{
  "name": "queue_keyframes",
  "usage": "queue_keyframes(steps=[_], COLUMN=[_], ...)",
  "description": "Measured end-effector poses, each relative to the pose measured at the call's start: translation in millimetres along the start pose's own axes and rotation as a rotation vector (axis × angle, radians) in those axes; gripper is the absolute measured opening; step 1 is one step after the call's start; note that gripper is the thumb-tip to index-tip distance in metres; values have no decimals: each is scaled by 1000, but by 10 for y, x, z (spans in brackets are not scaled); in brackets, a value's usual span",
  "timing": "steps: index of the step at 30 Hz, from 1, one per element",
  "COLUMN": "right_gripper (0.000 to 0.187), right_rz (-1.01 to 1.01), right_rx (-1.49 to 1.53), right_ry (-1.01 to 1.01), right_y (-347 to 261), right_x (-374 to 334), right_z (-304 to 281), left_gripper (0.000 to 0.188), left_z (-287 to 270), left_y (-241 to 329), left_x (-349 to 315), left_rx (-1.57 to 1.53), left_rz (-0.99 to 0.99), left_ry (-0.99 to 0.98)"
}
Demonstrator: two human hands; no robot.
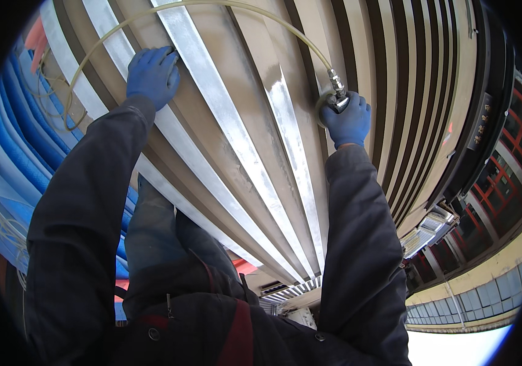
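My right hand (350,121), in a blue glove, is closed around a small air-powered grinder (338,100) with a dark body and a metal hose fitting. Its round pad edge shows beside my fingers, against a ribbed beige panel (236,100). From the fitting a translucent yellowish air hose (297,32) arcs over the panel to the left. My left hand (153,78), also gloved in blue, rests on the panel with fingers stretched forward, holding nothing. Bare silvery strips (212,100) run along several raised ribs; the strip nearest the grinder (285,113) ends in a patchy, scuffed area.
Blue sheeting (23,140) hangs in folds on the left, with pale loose cords (4,222) below it. On the right, dark ribs continue toward a black frame (478,122). Beyond stand red-framed windows (496,183) and a building with glass panes (474,305).
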State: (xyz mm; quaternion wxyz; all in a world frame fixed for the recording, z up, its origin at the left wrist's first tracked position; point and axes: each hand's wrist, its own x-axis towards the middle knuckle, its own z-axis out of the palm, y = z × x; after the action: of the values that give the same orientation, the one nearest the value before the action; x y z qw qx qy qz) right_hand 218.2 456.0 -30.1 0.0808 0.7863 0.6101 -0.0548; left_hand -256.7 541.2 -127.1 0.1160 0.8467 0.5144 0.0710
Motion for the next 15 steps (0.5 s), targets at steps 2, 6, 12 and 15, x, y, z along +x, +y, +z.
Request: queue_keyframes(steps=[2, 6, 12, 15], right_gripper=[52, 54, 51, 53], right_rz=[24, 78, -25, 37], right_rx=[3, -42, 20, 16], right_ry=[-23, -30, 69, 14], right_y=[125, 298, 264, 360], right_x=[-121, -344, -296, -410], right_z=[-30, -59, 92, 99], left_gripper=[34, 35, 34, 33], left_z=[-15, -11, -5, -23], left_y=[-9, -13, 5, 9], left_x=[7, 7, 4, 21], left_rx=[-5, 1, 2, 7], left_rz=[-4, -13, -13, -15], left_ry=[6, 7, 11, -17])
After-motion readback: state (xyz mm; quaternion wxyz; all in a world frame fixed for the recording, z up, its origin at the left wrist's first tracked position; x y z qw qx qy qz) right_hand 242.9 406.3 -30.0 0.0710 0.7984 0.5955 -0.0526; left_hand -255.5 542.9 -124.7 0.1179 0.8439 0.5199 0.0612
